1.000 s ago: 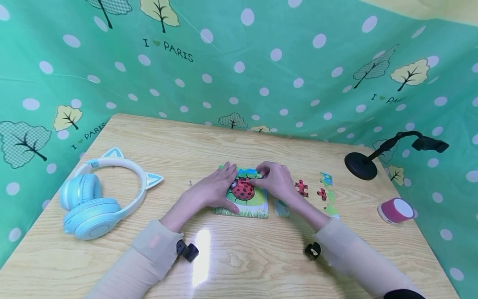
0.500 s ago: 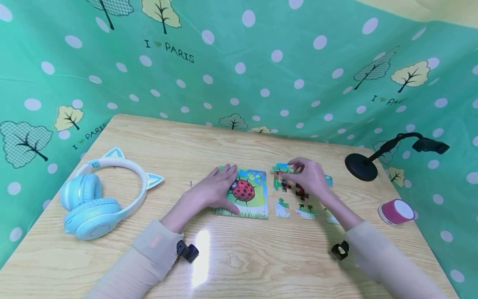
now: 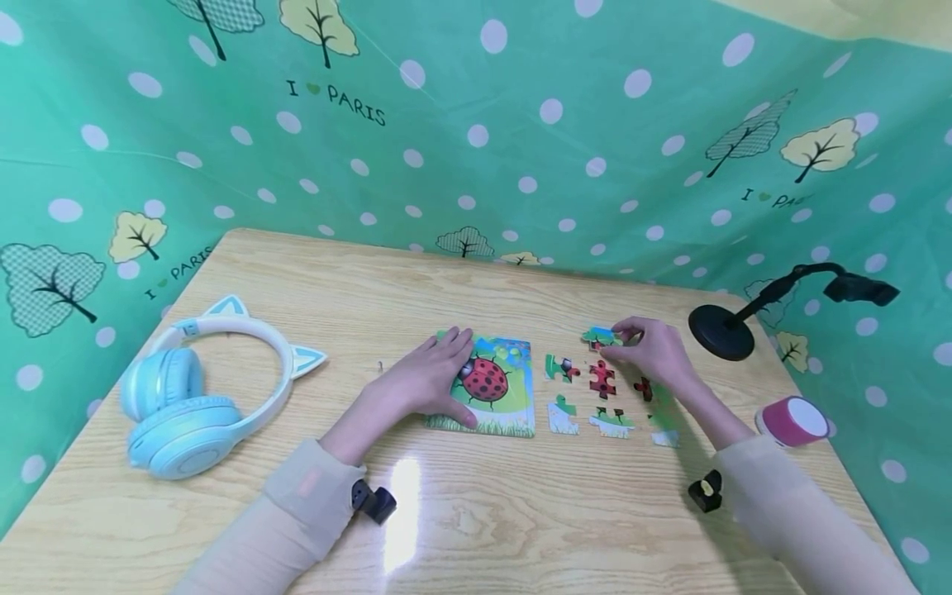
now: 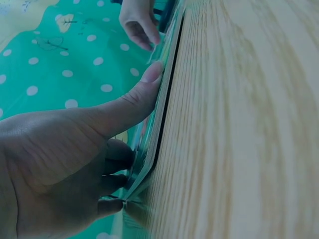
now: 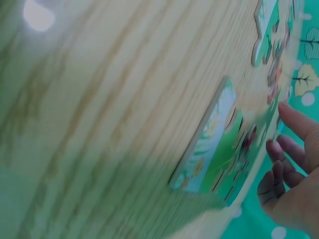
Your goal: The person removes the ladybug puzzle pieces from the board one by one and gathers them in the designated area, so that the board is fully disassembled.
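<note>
My left hand (image 3: 431, 372) lies with spread fingers over the left side of a flat ladybug puzzle board (image 3: 513, 405). In the left wrist view, the thumb of that hand (image 4: 99, 124) lies along the board's edge (image 4: 158, 129). To the right, my right hand (image 3: 650, 351) pinches a blue-and-green jigsaw piece (image 3: 597, 335) by its right side, at the top of a group of loose pieces. Below it are a red piece (image 3: 602, 378), a green piece (image 3: 559, 367) and grass-edged pieces (image 3: 611, 425). The hand and forearm hide part of the group's right side.
Light blue cat-ear headphones (image 3: 186, 413) lie on the left of the wooden table (image 3: 476, 512). At the right stand a black gooseneck stand (image 3: 721, 330) and a pink-and-white round object (image 3: 794, 420). A green polka-dot cloth (image 3: 476, 132) hangs behind.
My right hand has moved right from over the board, carrying the blue-and-green jigsaw piece to the top of the loose pieces. The board's upper part is uncovered. My left hand has stayed put.
</note>
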Demonstrator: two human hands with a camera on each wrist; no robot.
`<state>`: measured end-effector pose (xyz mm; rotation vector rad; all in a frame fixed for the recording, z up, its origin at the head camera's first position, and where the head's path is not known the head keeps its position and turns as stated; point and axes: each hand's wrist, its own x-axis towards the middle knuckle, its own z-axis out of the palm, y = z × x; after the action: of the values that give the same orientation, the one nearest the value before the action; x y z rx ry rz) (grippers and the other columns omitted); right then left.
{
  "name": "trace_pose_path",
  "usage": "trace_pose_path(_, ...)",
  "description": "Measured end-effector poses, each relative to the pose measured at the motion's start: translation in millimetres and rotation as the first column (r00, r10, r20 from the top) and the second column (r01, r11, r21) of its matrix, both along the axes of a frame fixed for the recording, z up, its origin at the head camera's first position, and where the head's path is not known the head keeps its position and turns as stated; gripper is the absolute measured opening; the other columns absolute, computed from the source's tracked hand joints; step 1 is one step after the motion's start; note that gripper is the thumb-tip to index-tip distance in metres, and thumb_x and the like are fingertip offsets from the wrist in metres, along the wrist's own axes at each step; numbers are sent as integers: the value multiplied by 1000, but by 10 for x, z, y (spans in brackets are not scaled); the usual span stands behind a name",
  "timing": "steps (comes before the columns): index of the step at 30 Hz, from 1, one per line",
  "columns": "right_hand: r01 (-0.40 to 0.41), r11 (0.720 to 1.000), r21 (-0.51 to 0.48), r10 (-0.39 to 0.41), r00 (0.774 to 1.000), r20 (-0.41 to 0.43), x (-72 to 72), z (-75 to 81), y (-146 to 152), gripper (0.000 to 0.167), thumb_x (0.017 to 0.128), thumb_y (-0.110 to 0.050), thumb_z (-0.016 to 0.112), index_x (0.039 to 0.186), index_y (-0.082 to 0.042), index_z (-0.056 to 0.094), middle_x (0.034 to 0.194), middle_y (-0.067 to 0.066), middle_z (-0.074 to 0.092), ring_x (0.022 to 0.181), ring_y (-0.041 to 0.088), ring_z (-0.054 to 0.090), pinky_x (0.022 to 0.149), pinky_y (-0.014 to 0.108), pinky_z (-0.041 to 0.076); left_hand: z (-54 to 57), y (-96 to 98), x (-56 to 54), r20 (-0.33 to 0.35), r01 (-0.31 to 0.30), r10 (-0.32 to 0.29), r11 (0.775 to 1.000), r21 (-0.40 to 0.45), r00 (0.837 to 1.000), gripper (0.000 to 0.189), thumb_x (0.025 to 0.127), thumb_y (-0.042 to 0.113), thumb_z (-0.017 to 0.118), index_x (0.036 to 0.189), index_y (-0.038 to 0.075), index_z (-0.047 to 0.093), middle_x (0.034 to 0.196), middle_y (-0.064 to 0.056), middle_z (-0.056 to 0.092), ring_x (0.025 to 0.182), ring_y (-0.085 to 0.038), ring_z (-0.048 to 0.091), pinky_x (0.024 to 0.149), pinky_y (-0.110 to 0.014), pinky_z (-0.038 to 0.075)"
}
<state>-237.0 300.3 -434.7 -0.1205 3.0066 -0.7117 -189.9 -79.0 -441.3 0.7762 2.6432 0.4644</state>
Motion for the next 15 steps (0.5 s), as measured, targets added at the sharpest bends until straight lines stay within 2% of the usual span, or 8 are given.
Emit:
trace_pose_path(7, -2, 1000, 29, 2, 1000, 20, -44, -41, 80, 43, 88, -36, 81, 120, -8, 73, 105, 14, 73, 81, 23, 63, 59, 30, 47, 15, 4, 4, 5, -2, 2, 1000, -6, 1000, 129, 72, 65, 83, 163, 2, 19, 174, -14, 8, 163, -34, 6, 133, -51, 11)
trace_pose_path(15, 2, 998, 68, -3, 1000, 17, -79, -66, 103, 45, 88, -37, 82, 121, -8, 75, 107, 14, 73, 86, 25, 63, 64, 29, 46, -3, 6, -5, 9, -8, 8, 1000, -19, 1000, 129, 72, 66, 83, 164, 4, 17, 174, -12, 6, 163, -32, 4, 134, -50, 10)
